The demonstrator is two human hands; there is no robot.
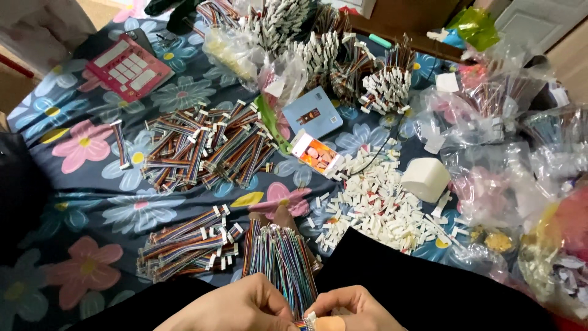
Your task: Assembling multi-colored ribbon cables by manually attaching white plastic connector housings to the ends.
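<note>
Upright fanned bundle of multicoloured ribbon wires (283, 260), lower end between fingers

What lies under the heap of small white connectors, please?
Under the heap of white connectors is the flowered cloth, dark with pink and blue flowers. It shows through the gaps and around the edges; the part directly beneath the heap is hidden.

One head-worn camera looks steeply down and forward from above the person's hands, which sit close at the bottom edge: left hand (236, 306), right hand (352, 309). Beyond the hands the view faces out over a flowered cloth (92, 184), taking in wire bundles (202, 147) ahead of the left hand and bags (508, 178) out past the right. No second view shares the scene.
</note>
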